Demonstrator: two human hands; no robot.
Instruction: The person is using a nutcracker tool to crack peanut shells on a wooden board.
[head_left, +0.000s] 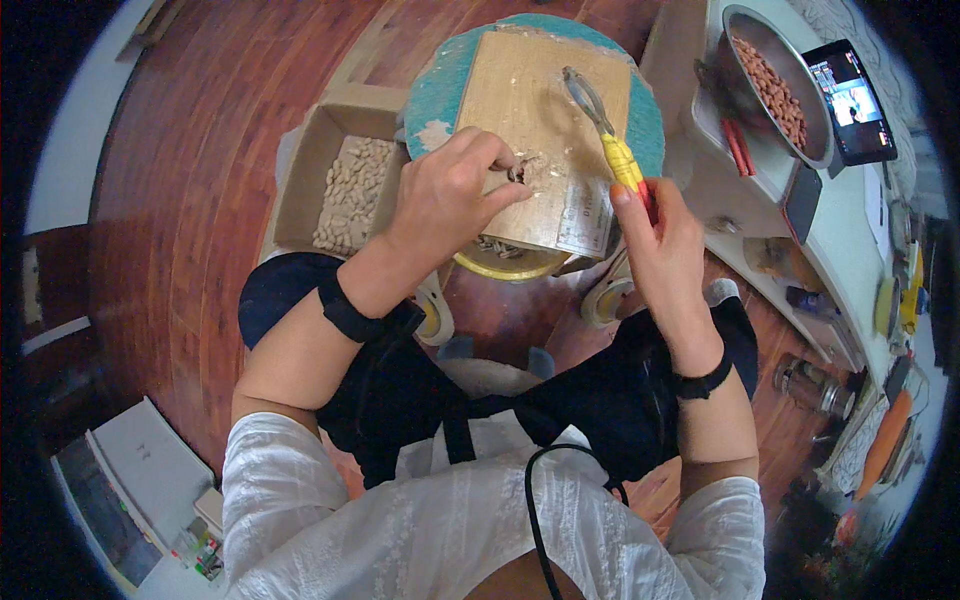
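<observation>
My left hand (457, 184) is over a wooden board (517, 97), thumb and fingertips pinched on a small dark piece (516, 175), perhaps part of a nut or its shell. Crumbs and shell bits lie on the board just beyond it. In my right hand (660, 240) is a hand tool (621, 159) with a looped metal head and a yellow-and-red handle. Its head points away from me, above the board's right side. The board rests on a round stool top (435, 82) with a worn teal surface. Beneath its near edge, a yellow-rimmed basin (517, 271) holds shell pieces.
Left of the stool stands a cardboard box (300, 187) with pale unshelled nuts (352, 195). On the white table (750, 202) at right are a steel bowl (821, 154) of reddish-brown kernels (772, 90) and a lit tablet (851, 101). A glass jar (814, 386) sits low at right.
</observation>
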